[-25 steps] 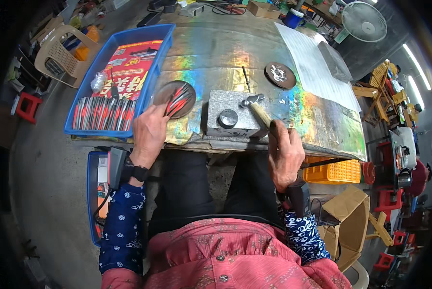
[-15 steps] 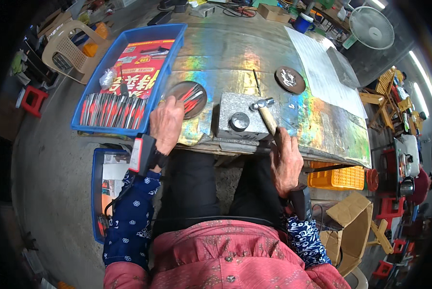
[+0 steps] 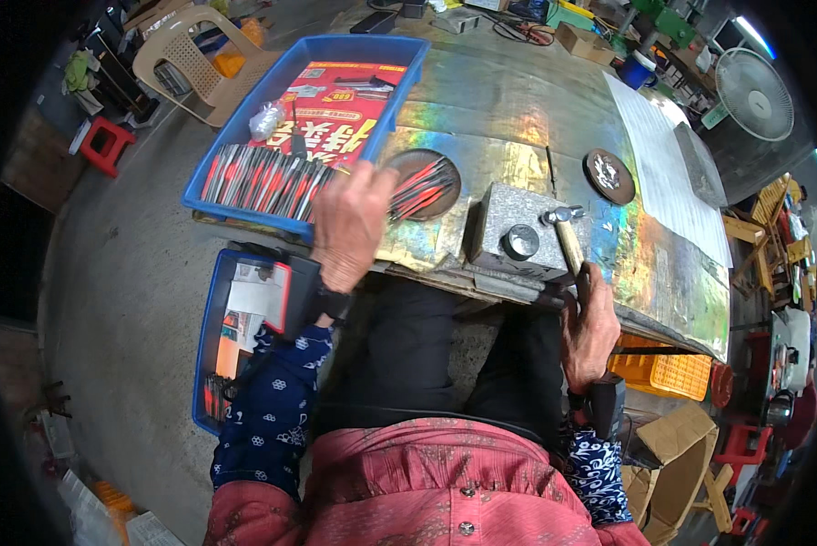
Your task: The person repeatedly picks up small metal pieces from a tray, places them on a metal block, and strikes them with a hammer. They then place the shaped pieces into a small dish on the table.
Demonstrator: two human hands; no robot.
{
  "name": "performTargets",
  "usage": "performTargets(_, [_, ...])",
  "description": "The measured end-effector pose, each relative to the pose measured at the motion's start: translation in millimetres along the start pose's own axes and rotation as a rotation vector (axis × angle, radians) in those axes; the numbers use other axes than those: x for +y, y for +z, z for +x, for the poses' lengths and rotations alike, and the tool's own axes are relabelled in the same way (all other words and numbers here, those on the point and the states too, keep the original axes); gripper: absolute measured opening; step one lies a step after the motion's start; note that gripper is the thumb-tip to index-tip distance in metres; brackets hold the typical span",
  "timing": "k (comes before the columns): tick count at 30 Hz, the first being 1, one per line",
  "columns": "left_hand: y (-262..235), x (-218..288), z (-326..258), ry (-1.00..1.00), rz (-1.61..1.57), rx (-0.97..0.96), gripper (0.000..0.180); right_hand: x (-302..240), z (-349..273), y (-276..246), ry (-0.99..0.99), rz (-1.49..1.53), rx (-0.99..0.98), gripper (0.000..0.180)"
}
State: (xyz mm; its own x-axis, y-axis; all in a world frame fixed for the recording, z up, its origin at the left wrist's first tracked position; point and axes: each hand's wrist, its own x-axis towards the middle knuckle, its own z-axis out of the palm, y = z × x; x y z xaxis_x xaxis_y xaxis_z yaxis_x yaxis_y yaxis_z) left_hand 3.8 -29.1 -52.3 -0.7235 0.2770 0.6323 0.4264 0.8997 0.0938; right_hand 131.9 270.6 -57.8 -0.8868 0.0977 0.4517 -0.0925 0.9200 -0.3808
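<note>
My right hand [image 3: 592, 318] grips the wooden handle of a small hammer [image 3: 568, 242]. The hammer's head is over the top of a grey metal block [image 3: 504, 214], beside a round dark cap-like piece [image 3: 520, 243]. My left hand [image 3: 354, 223] is between the blue tray [image 3: 408, 86] and a round brown dish [image 3: 413, 162], its fingers smeared by motion. Whether it holds anything I cannot make out. Slim red and dark pieces [image 3: 424, 191] lie in the dish. A row of similar slim pieces [image 3: 263, 182] stands along the tray's near end.
A second brown dish [image 3: 609, 176] with small white bits sits right of the block, near a thin dark rod [image 3: 551, 171]. White sheeting [image 3: 668, 164] covers the table's right side. Below are a blue bin [image 3: 210, 337], a yellow crate [image 3: 663, 375] and a cardboard box [image 3: 677, 464].
The view has shifted, so the table appears farther right. My left hand has moved left from the dish toward the tray. My right hand keeps its grip on the hammer.
</note>
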Motion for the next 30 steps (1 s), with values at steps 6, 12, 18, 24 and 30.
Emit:
performTargets(6, [-22,-73,8,-0.244,0.122,-0.259,0.013,-3,0,-1,0.04,-0.007,-0.02,0.052])
performTargets(12, [-23,-109,5,-0.413,0.273,-0.325,0.014,-3,1,-4,0.024,-0.009,-0.034,0.052])
performTargets(18, [-7,-123,8,-0.411,0.364,-0.405,0.01,-5,2,-5,0.009,-0.046,-0.038,0.052])
performTargets(24, [5,-140,8,-0.449,0.396,-0.467,0.014,-8,6,-17,0.009,-0.056,-0.023,0.044])
performTargets(30, [6,-148,6,-0.355,0.378,-0.425,0.016,-2,11,-30,0.078,-0.011,-0.001,0.03])
